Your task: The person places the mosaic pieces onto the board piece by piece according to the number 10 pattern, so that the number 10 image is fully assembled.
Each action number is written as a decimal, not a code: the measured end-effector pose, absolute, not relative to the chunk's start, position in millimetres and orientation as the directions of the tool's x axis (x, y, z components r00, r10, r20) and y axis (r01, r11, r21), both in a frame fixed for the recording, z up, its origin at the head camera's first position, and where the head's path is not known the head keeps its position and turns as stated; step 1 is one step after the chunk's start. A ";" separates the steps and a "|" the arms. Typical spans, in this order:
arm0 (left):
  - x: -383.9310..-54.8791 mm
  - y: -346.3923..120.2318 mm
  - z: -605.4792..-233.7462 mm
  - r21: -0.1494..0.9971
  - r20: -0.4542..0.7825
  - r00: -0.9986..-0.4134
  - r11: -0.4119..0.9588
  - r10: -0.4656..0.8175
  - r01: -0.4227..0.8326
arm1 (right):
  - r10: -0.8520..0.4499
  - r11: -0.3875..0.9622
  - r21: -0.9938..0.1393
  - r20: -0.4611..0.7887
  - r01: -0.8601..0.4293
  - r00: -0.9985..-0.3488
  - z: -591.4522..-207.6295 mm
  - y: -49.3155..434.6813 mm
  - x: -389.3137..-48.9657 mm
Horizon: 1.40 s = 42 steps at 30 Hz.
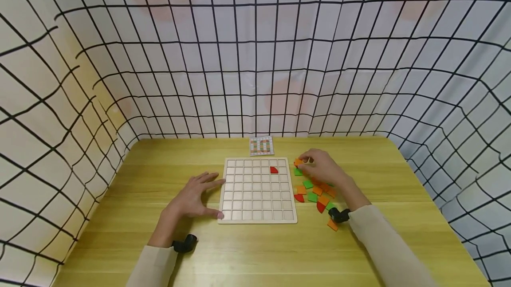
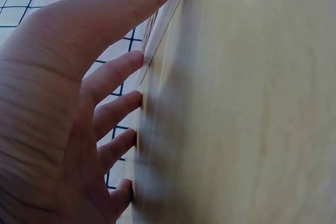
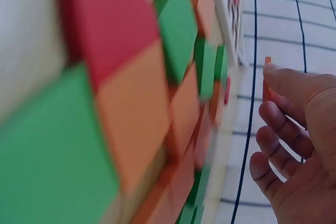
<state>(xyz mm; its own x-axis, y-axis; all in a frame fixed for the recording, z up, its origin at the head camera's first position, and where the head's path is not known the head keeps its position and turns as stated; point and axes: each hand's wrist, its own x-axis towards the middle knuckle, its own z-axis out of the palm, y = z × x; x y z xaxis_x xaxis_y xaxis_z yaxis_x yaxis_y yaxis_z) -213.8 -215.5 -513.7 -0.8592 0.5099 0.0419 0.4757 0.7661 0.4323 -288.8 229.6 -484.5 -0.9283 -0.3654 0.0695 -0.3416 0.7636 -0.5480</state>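
Observation:
A pale wooden grid board [image 1: 255, 191] lies flat in the middle of the table, with one red quarter-circle tile [image 1: 273, 170] in a cell near its upper right. My left hand [image 1: 195, 196] rests at the board's left edge, fingers spread, the thumb at the lower left corner. Beyond the board's upper right corner, my right hand [image 1: 321, 166] pinches an orange square tile [image 3: 268, 80] between thumb and index finger; the other fingers are loosely bent. Below that hand lies a loose pile of orange, green [image 1: 312, 197] and red tiles, partly hidden under the wrist.
A small pattern card [image 1: 261, 146] with a coloured grid lies behind the board. One orange tile [image 1: 332, 225] sits apart at the near end of the pile. A white wall covering with black grid lines [image 1: 255, 78] encloses the back and sides of the wooden table [image 1: 255, 253].

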 end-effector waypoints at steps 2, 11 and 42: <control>-213.5 -216.0 -513.6 0.432 0.042 -0.859 0.766 0.511 0.477 | -0.386 0.754 -0.548 0.079 -0.363 -0.919 -484.6 220.7 -290.0; -213.6 -215.7 -512.1 0.438 0.037 -0.858 0.763 0.513 0.475 | -0.444 0.714 -0.575 0.070 -0.400 -0.893 -488.7 177.8 -292.5; -213.5 -215.8 -512.3 0.424 0.041 -0.856 0.767 0.515 0.481 | -0.448 0.731 -0.577 -0.004 -0.364 -0.894 -500.6 131.7 -294.9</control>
